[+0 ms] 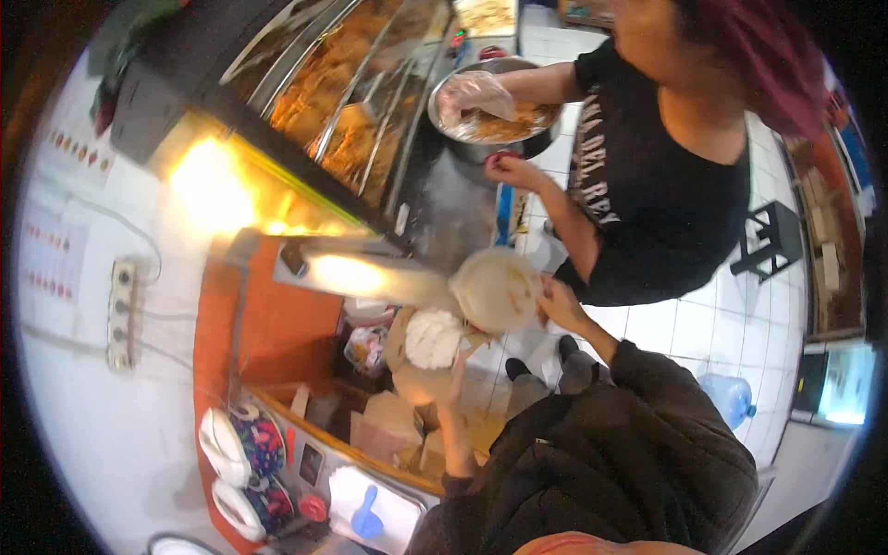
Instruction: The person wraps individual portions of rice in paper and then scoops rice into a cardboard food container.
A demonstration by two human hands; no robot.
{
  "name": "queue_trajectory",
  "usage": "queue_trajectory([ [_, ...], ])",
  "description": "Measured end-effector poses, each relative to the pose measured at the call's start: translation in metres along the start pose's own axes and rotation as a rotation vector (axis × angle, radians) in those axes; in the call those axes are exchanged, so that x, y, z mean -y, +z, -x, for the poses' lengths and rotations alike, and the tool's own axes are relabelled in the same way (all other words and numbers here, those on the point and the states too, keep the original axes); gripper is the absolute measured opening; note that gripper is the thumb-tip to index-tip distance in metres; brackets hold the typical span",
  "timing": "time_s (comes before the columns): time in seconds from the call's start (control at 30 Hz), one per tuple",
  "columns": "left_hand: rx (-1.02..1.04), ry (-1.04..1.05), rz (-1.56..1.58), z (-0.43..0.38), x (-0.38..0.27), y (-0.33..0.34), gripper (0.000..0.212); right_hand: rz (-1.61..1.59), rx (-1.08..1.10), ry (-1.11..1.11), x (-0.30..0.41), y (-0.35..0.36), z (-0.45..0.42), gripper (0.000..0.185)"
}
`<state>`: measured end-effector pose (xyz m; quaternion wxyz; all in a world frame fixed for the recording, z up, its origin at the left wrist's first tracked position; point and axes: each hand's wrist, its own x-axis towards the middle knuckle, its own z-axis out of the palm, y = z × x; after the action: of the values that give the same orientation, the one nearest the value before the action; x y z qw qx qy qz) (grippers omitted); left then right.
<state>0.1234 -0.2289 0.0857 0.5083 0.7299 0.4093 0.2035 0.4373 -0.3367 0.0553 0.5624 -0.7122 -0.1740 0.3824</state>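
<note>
A mound of white rice (pixel 433 338) rests on a sheet of brown paper (pixel 416 385). My left hand (pixel 452 395) holds this paper from its near side, thumb close to the rice. In my right hand (pixel 558 304) is a round, beige bowl-like vessel (pixel 498 290), gripped at its right edge. Brownish smears show on its pale surface. The vessel is just right of the rice and slightly farther from me; blur hides its exact depth.
A co-worker's plastic-gloved hand (pixel 479 97) reaches into a metal pot (pixel 548 128) of food. A glass display case (pixel 347 132) holds fried food behind a bright lamp (pixel 215 180). Patterned rice-cooker-like containers (pixel 257 444) and a blue scoop (pixel 368 517) stand at lower left.
</note>
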Motion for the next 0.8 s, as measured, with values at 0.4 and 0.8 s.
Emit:
queue_trajectory([
  [0.4, 0.437, 0.311, 0.067, 0.016, -0.102, 0.206, 0.094, 0.403, -0.178, 0.271, -0.156, -0.213, 0.235, 0.041],
  [0.8, 0.839, 0.422, 0.110, 0.086, -0.207, 0.453, 0.098, 0.105, -0.800, 0.279, -0.187, -0.483, 0.258, 0.040],
])
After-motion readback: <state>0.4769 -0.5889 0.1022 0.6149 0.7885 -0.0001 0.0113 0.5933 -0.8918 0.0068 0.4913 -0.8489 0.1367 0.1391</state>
